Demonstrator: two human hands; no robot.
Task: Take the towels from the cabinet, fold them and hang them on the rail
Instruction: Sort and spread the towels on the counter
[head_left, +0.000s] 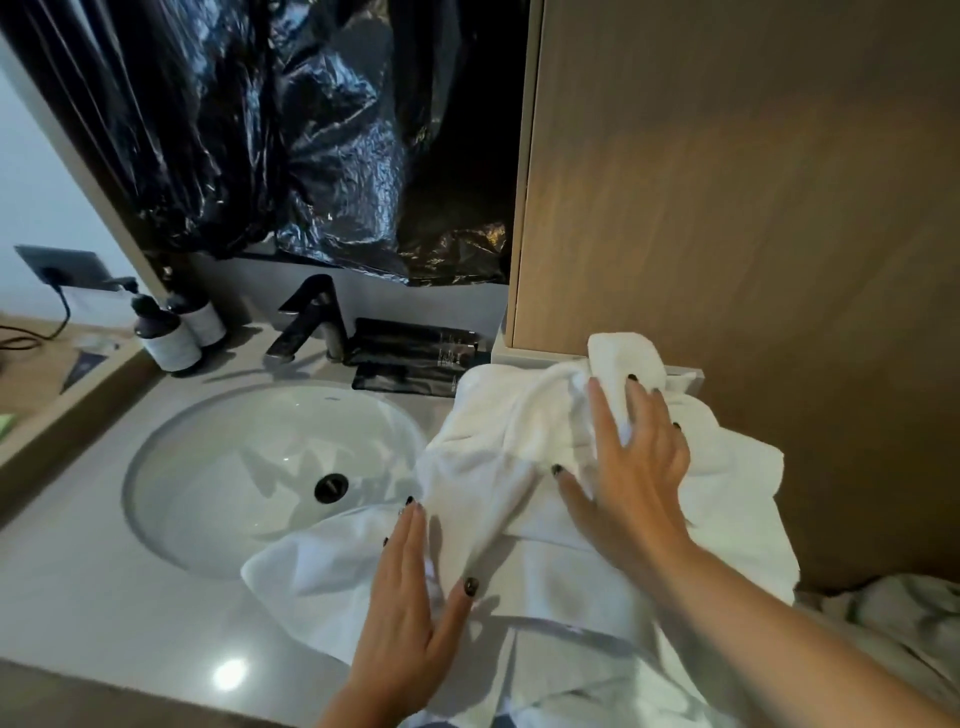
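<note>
Here, far left, two pump bottles (169, 338) stand on the grey surface (78, 587) beside the sink (234, 467) and black tap (309, 325). The white towel (519, 519) lies rumpled at the right, its near-left corner over the sink rim. Left hand (410, 613) presses it, fingers straight; right hand (634, 467) lies spread flat, below a wooden cabinet (727, 182).

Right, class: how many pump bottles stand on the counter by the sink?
2. One pump bottle stands at the counter's back left corner, left of the tap; the second bottle is just behind it, partly hidden. Others could be out of view.
</note>
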